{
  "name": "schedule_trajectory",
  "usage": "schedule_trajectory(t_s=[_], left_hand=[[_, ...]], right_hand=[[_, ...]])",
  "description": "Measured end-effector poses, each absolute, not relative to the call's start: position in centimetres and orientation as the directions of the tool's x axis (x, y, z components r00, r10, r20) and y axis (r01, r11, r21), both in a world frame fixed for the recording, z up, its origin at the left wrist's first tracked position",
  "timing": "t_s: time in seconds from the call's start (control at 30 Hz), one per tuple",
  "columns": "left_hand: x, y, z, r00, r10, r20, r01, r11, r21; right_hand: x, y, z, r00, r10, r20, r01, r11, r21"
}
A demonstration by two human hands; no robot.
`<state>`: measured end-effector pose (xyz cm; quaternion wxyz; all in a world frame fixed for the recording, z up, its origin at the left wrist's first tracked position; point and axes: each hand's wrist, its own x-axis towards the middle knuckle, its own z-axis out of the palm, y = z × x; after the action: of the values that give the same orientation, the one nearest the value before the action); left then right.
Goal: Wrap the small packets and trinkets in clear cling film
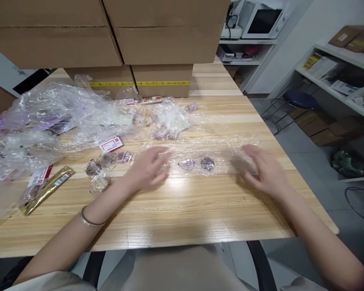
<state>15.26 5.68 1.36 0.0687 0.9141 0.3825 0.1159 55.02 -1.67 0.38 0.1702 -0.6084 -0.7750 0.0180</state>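
Wooden table (182, 206), wide, pale grain, with stacked cardboard boxes (166, 36) at its far side and a heap of clear plastic wrap (63, 105) on its left part. Next, my two hands, both blurred: left hand (150, 167) at the near left end of a flat clear plastic strip (224, 151), right hand (265, 169) at its right end, fingers parted on each, though I cannot tell whether either pinches the film. Smallest, one dark round piece (207, 163) under the strip or in it, between the hands.
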Motion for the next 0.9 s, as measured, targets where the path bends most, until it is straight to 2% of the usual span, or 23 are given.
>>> schedule_trajectory(t_s=[0.07, 0.13, 0.27, 0.33, 0.5, 0.57, 0.67, 0.77, 0.83, 0.9], left_hand=[[15.7, 5.5, 1.2, 0.831, 0.556, 0.025, 0.521, -0.793, 0.317], [15.5, 5.8, 1.0, 0.841, 0.536, -0.067, 0.523, -0.775, 0.356], [13.0, 7.5, 0.7, 0.777, 0.619, -0.113, 0.609, -0.694, 0.384], [11.2, 8.4, 0.7, 0.752, 0.653, -0.091, 0.612, -0.64, 0.464], [8.5, 9.5, 0.7, 0.623, 0.777, -0.093, 0.572, -0.371, 0.732], [8.7, 9.6, 0.6, 0.512, 0.853, -0.098, 0.576, -0.257, 0.776], [9.8, 10.0, 0.4, 0.383, 0.921, -0.073, 0.553, -0.165, 0.816], [10.8, 10.6, 0.3, 0.261, 0.965, -0.003, 0.647, -0.173, 0.743], [11.4, 11.0, 0.2, 0.242, 0.97, 0.039, 0.779, -0.218, 0.588], [11.9, 11.2, 0.1, 0.279, 0.958, 0.063, 0.88, -0.281, 0.382]], right_hand=[[54.8, -1.9, 0.2, -0.471, 0.879, 0.079, 0.806, 0.465, -0.366], [55.2, -1.8, -0.4, -0.514, 0.858, 0.014, 0.77, 0.469, -0.432], [58.0, -1.1, -2.0, -0.376, 0.924, 0.062, 0.825, 0.365, -0.431], [59.5, -0.9, -2.6, -0.309, 0.946, 0.094, 0.827, 0.316, -0.466], [61.2, -0.6, -3.2, -0.018, 0.99, 0.137, 0.695, 0.11, -0.71], [61.0, 0.0, -3.2, 0.105, 0.986, 0.133, 0.665, 0.03, -0.746], [60.6, 1.4, -3.1, 0.208, 0.966, 0.156, 0.673, -0.026, -0.739], [60.2, 3.0, -3.2, 0.278, 0.95, 0.145, 0.711, -0.101, -0.696], [59.8, 3.6, -3.3, 0.311, 0.944, 0.111, 0.789, -0.192, -0.584], [59.3, 3.7, -3.1, 0.338, 0.936, 0.102, 0.869, -0.268, -0.416]])
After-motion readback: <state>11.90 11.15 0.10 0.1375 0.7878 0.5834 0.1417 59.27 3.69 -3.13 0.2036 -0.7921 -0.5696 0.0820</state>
